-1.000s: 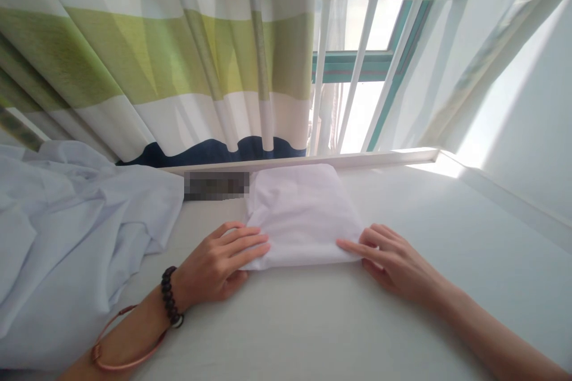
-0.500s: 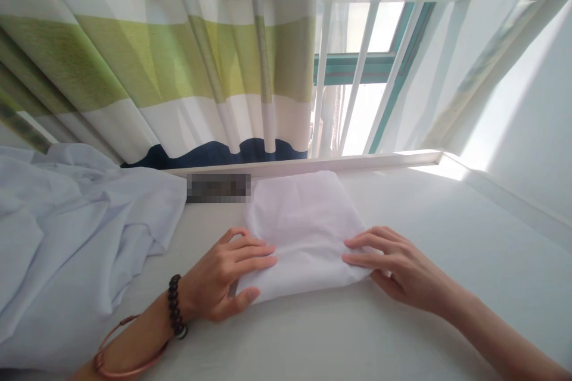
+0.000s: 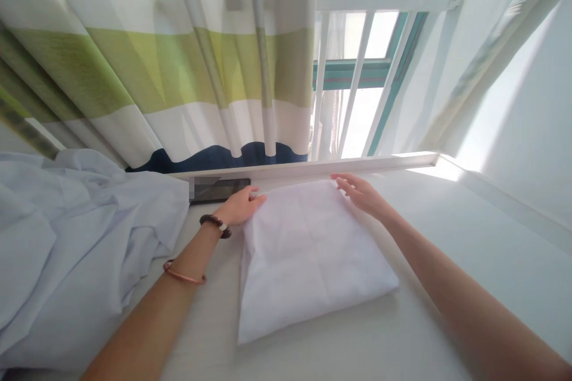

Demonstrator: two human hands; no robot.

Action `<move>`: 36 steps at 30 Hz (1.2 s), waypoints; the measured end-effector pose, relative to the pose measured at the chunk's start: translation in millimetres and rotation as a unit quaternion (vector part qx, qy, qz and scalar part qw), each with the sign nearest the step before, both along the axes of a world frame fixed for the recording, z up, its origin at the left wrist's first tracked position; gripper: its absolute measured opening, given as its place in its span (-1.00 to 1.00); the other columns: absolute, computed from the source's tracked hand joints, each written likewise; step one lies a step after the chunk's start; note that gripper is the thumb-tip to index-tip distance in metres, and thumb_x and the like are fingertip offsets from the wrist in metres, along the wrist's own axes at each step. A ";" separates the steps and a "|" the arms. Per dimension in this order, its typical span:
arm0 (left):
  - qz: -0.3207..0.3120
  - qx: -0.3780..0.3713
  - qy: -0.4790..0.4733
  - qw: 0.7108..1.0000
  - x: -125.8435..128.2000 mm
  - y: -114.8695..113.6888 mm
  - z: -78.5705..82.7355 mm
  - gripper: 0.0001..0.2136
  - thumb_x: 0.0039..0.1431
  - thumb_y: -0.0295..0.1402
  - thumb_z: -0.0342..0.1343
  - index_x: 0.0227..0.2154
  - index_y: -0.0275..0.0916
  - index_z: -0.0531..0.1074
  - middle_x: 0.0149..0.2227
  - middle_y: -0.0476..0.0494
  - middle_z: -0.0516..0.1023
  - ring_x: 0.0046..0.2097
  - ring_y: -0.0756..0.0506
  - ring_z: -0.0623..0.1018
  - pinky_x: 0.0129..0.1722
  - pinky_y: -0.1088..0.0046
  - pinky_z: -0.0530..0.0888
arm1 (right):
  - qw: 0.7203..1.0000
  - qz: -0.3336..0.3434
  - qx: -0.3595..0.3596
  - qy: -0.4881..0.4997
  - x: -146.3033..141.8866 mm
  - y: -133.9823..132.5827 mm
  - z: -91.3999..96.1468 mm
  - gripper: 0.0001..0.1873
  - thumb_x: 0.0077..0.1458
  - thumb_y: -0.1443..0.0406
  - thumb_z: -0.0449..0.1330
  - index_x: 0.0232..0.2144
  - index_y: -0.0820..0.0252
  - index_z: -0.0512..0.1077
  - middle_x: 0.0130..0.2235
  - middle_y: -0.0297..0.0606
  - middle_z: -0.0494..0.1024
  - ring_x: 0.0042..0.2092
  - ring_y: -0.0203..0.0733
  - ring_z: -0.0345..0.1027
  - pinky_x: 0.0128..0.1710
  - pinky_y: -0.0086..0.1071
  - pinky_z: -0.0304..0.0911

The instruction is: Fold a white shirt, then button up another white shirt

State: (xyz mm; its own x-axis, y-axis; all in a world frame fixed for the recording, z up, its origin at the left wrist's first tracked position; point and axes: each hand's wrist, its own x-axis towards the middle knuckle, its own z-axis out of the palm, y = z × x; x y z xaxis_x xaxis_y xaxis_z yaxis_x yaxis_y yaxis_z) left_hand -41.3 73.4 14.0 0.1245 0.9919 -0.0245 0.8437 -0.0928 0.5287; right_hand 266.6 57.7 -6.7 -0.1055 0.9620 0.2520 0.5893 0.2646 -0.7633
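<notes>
A folded white cloth (image 3: 313, 256) lies flat on the white surface in front of me, its near edge slanting up to the right. My left hand (image 3: 239, 205) is at its far left corner, thumb and fingertips a little apart and touching the edge. At the far right corner, my right hand (image 3: 357, 191) rests with its fingers stretched out along the edge. The undersides of the fingers are hidden, and I see no firm grip. Dark beads (image 3: 215, 225) and a copper-coloured bangle (image 3: 184, 274) circle my left wrist and forearm.
A large crumpled white cloth (image 3: 80, 250) is heaped at the left. A flat black object like a phone (image 3: 223, 190), partly blurred out, lies near my left hand. Behind are a raised white ledge (image 3: 375, 164), a striped curtain (image 3: 170, 71) and white railings (image 3: 357, 65).
Both hands have moved from the cloth's sides to its far corners. The folded cloth now reaches closer to me and looks larger and flatter. The view has tilted slightly.
</notes>
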 end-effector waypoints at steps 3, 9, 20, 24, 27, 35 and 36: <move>-0.019 -0.025 0.009 0.999 0.4 8.9 3.7 -0.51 0.06 0.00 0.00 -0.09 -0.29 0.40 -0.23 -0.21 0.54 -0.21 -0.20 0.53 -0.21 0.34 0.42 | 1.000 -0.009 -0.016 -0.001 -6.4 21.4 -8.9 -0.52 0.24 0.07 -0.09 0.04 0.10 0.41 0.02 -0.17 0.47 -0.17 -0.16 0.38 -0.15 -0.27 0.28; -0.065 -0.027 -0.004 0.998 -5.9 3.6 12.4 -0.44 -0.11 0.06 0.15 -0.12 -0.25 0.39 -0.17 -0.17 0.46 -0.15 -0.18 0.48 -0.16 0.36 0.40 | 0.994 0.050 -0.084 -0.055 13.7 17.8 1.2 -0.60 0.05 0.01 0.15 -0.16 0.05 0.54 -0.31 -0.29 0.50 -0.44 -0.28 0.22 -0.39 -0.36 0.20; -0.155 0.077 -0.054 0.983 8.2 -2.0 29.1 -0.67 0.24 -0.12 -0.06 -0.07 -0.23 0.31 -0.15 -0.08 0.50 -0.15 -0.05 0.48 -0.09 0.45 0.39 | 0.993 0.078 -0.030 -0.084 36.9 16.5 20.2 -0.60 0.09 -0.07 0.09 -0.29 0.08 0.46 -0.22 -0.26 0.52 -0.20 -0.15 0.34 -0.19 -0.31 0.23; -0.110 0.093 0.014 0.989 11.0 1.6 15.5 -0.69 0.28 -0.22 -0.10 -0.03 -0.29 0.30 -0.17 -0.21 0.50 -0.23 -0.11 0.50 -0.13 0.31 0.41 | 0.996 0.062 -0.012 -0.066 28.8 18.9 -1.9 -0.61 0.12 -0.04 0.05 -0.29 0.11 0.43 -0.23 -0.26 0.53 -0.26 -0.17 0.37 -0.21 -0.30 0.28; -0.099 0.104 0.075 0.987 14.5 0.3 12.6 -0.71 0.19 -0.34 0.01 -0.05 -0.35 0.34 -0.09 -0.31 0.48 -0.07 -0.24 0.47 -0.02 0.17 0.36 | 0.996 0.041 -0.008 -0.075 23.6 21.5 -14.8 -0.66 0.12 0.02 0.05 -0.30 0.12 0.43 -0.26 -0.26 0.52 -0.31 -0.18 0.36 -0.24 -0.28 0.30; -0.142 0.187 0.208 0.949 70.2 -45.3 20.4 -0.66 0.29 -0.46 -0.14 0.06 -0.40 0.34 0.12 -0.31 0.39 0.16 -0.21 0.34 0.20 0.21 0.22 | 0.983 -0.045 0.064 -0.167 -13.5 -2.9 14.1 -0.56 0.23 0.15 -0.09 0.01 0.20 0.39 0.07 -0.06 0.41 0.14 0.04 0.20 0.12 -0.04 0.10; -0.143 0.181 0.212 0.950 76.1 -48.9 12.6 -0.65 0.31 -0.44 -0.16 0.08 -0.42 0.32 0.14 -0.32 0.37 0.18 -0.20 0.32 0.23 0.21 0.20 | 0.979 -0.048 0.061 -0.189 -22.2 -11.4 13.2 -0.50 0.25 0.13 -0.14 0.07 0.25 0.34 0.13 -0.04 0.37 0.18 0.04 0.15 0.15 -0.04 0.07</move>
